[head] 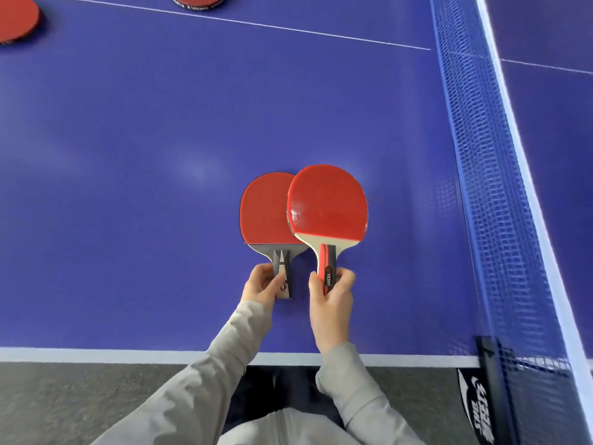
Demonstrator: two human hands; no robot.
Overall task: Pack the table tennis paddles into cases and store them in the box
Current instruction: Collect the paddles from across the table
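Gathering step: left hand (261,282) grips the grey-handled paddle (266,213), right hand (332,295) grips the red-handled paddle (329,203); next they need a case, none in view.

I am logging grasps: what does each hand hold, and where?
Left hand: grey-handled red paddle, by its handle. Right hand: red-handled red paddle, by its handle.

A blue table tennis table (160,155) fills most of the view, marked by a thin white centre line (256,25) toward 12 o'clock and a white edge stripe (96,354) toward 6 o'clock. A blue net (481,175) with a white top band is stretched along the 3 o'clock side, held by a black clamp post (489,364). Grey speckled floor (80,399) is seen at 7 o'clock.
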